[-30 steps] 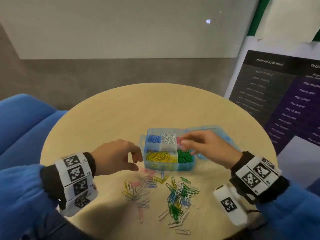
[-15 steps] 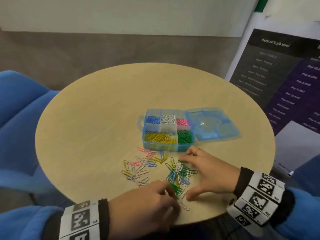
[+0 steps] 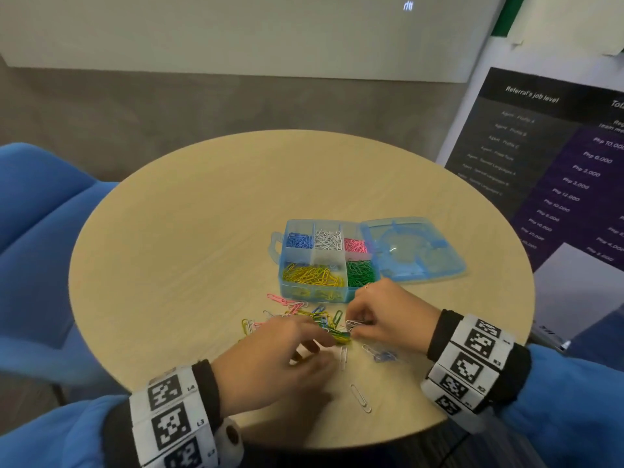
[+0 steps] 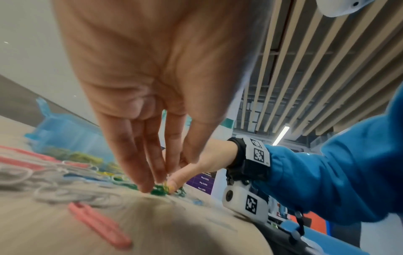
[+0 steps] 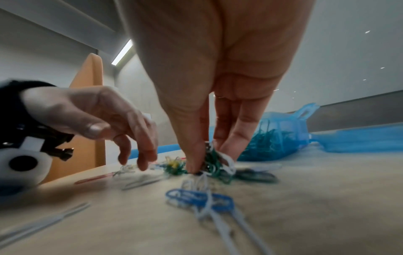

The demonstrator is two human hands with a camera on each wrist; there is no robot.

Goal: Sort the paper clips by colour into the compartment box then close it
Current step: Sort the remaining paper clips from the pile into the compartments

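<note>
The loose paper clips [image 3: 304,319] lie scattered in mixed colours on the round wooden table [image 3: 189,238], just in front of the blue compartment box [image 3: 317,295] that sits near the table's middle. The box is open, its lid [image 3: 415,248] folded flat to the right, and its compartments hold sorted clips: blue, white and pink along the far row, yellow and green along the near row. The right hand [image 3: 388,315] reaches down into the pile, its thumb and fingers [image 5: 237,131] pinching a tangled bunch of green and white clips [image 5: 216,163] against the tabletop. The left hand [image 3: 270,359] comes in from the other side, fingertips [image 4: 148,179] lowered onto green and yellow clips at the same spot; whether they actually grip one is not clear. A few clips lie apart near the table's front edge, among them a white clip [image 3: 360,398] and some blue ones [image 3: 385,356]. Both wrists carry bands with black-and-white markers over blue sleeves. A blue chair [image 3: 37,211] stands to the left, and a dark printed poster [image 3: 557,170] leans at the right.
</note>
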